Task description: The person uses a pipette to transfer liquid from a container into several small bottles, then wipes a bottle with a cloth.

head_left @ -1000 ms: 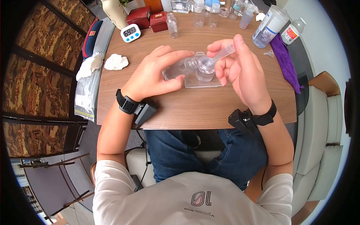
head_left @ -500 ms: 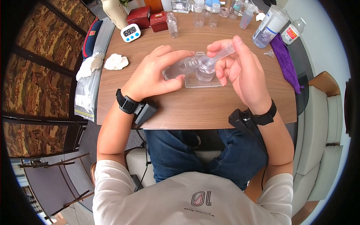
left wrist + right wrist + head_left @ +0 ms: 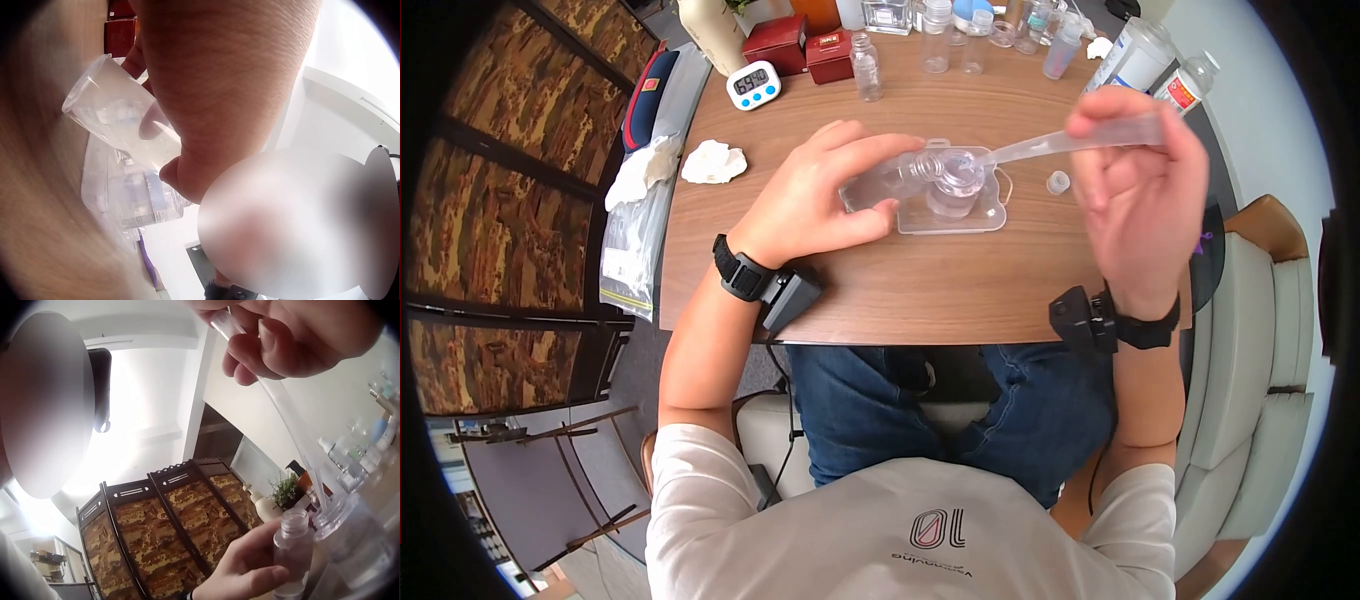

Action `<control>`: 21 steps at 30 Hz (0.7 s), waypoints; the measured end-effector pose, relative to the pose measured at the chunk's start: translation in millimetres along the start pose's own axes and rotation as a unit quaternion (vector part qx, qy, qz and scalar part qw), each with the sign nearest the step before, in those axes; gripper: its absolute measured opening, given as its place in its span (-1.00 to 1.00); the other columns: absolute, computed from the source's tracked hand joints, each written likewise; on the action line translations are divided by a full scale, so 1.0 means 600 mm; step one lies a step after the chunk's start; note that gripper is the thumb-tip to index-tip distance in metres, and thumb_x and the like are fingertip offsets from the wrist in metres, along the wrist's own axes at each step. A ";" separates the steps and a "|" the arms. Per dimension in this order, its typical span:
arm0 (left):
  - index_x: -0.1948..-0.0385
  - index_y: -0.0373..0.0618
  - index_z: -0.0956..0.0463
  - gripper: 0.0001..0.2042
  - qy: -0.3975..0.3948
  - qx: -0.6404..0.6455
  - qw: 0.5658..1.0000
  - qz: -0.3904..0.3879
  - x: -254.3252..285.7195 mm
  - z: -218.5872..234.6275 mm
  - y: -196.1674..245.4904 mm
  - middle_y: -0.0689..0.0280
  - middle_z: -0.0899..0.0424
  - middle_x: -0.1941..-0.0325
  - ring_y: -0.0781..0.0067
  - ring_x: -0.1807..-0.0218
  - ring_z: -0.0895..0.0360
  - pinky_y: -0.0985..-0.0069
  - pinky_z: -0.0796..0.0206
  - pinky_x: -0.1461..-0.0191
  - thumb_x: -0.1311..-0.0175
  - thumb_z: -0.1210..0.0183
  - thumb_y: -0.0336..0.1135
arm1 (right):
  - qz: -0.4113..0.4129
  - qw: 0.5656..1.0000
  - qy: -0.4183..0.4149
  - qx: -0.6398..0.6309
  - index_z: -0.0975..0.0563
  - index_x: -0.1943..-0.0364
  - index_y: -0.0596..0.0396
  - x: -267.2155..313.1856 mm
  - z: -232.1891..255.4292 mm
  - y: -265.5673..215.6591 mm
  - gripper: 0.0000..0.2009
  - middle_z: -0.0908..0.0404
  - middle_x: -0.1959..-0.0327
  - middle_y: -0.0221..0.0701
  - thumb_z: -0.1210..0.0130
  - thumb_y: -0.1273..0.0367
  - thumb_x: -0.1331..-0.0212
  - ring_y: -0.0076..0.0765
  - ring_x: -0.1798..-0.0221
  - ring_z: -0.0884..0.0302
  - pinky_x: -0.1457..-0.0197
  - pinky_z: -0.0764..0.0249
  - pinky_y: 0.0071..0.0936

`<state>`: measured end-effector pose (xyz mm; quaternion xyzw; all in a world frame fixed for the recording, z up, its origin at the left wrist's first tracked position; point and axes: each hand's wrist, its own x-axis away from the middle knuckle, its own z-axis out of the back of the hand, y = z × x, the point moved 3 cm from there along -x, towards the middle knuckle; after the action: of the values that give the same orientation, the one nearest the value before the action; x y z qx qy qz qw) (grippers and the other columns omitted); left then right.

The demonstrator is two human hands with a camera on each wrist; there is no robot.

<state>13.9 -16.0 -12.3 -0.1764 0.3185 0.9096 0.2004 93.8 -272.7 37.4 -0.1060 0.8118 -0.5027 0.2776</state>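
My left hand (image 3: 810,190) grips a clear plastic bottle (image 3: 878,186), tilted, with its uncapped mouth right beside the rim of a small clear jar (image 3: 951,201). Clear liquid shows in the jar, which stands open on a flat transparent plastic case (image 3: 918,222). Between the thumb and fingers of my right hand (image 3: 1142,190) is a translucent plastic dropper (image 3: 1040,150). It slants down to the left, its thin tip at the jar's mouth. The right wrist view shows the dropper (image 3: 284,415) reaching down to the jar (image 3: 362,550), with the bottle (image 3: 292,562) close by.
A small clear cap (image 3: 1057,182) lies right of the case. Crumpled tissue (image 3: 714,162) and a digital timer (image 3: 754,86) are at the left. Along the back stand red boxes (image 3: 775,43), an empty-looking bottle (image 3: 866,68) and several small containers. Larger bottles (image 3: 1135,55) stand back right.
My right hand has moved right with the dropper, which now lies flatter, its tip drawn back to the jar's rim. The small cap has come into view. My left hand and bottle hold nearly still.
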 end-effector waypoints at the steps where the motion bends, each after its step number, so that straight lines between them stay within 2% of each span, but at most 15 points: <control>1: -0.14 -0.04 -0.61 -0.50 -0.007 0.004 1.000 0.007 0.000 -0.001 -0.001 0.16 -0.62 0.22 0.07 0.11 -0.54 0.24 -0.45 -0.01 -0.05 -0.29 -0.24 | -0.001 1.000 -0.001 0.000 -0.59 0.05 0.34 0.001 0.003 -0.004 -0.44 -0.69 0.24 -0.21 0.32 0.08 -0.53 -0.62 0.58 -0.29 0.57 -0.18 -0.64; 2: -0.14 -0.04 -0.61 -0.50 -0.007 0.004 1.000 0.008 0.001 -0.001 -0.002 0.16 -0.62 0.22 0.07 0.11 -0.54 0.24 -0.45 -0.01 -0.05 -0.29 -0.24 | 0.021 0.999 -0.004 -0.027 -0.59 0.05 0.33 0.002 0.005 -0.010 -0.42 -0.70 0.25 -0.21 0.34 0.06 -0.52 -0.60 0.59 -0.28 0.56 -0.17 -0.63; 4: -0.11 -0.10 -0.64 -0.49 0.007 -0.007 1.000 -0.011 -0.001 -0.001 0.000 0.17 -0.62 0.22 0.24 0.22 -0.55 0.35 -0.46 0.09 0.01 -0.30 -0.33 | 0.044 0.998 -0.006 -0.054 -0.59 0.05 0.33 0.002 0.006 -0.012 -0.39 -0.71 0.25 -0.21 0.35 0.03 -0.51 -0.57 0.59 -0.27 0.56 -0.17 -0.62; 7: -0.11 -0.10 -0.63 -0.49 0.005 -0.005 1.000 -0.012 -0.002 -0.002 -0.001 0.18 -0.62 0.23 0.24 0.24 -0.54 0.36 -0.45 0.10 0.01 -0.30 -0.33 | 0.057 0.994 -0.033 -0.090 -0.59 0.05 0.32 0.003 -0.001 -0.003 -0.39 -0.72 0.23 -0.20 0.36 0.03 -0.51 -0.54 0.59 -0.28 0.54 -0.20 -0.60; 12: -0.11 -0.09 -0.64 -0.48 0.003 -0.001 1.000 -0.006 -0.003 -0.002 0.002 0.19 -0.60 0.26 0.26 0.26 -0.51 0.36 -0.44 0.11 0.02 -0.30 -0.34 | 0.004 0.999 -0.020 -0.047 -0.59 0.04 0.32 0.005 -0.018 0.016 -0.37 -0.71 0.20 -0.19 0.37 0.01 -0.52 -0.53 0.55 -0.31 0.52 -0.22 -0.59; 21: -0.12 -0.08 -0.64 -0.48 0.005 0.000 1.000 -0.003 -0.003 -0.002 0.002 0.20 -0.58 0.28 0.27 0.26 -0.50 0.36 -0.43 0.12 0.03 -0.30 -0.35 | 0.000 0.998 -0.025 -0.052 -0.59 0.03 0.33 0.004 -0.021 0.015 -0.36 -0.71 0.20 -0.17 0.40 0.01 -0.54 -0.55 0.54 -0.32 0.52 -0.23 -0.58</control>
<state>15.0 -18.0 -12.0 -0.1817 0.3191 0.9080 0.2019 85.5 -260.2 33.1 -0.1328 0.8296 -0.4568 0.2924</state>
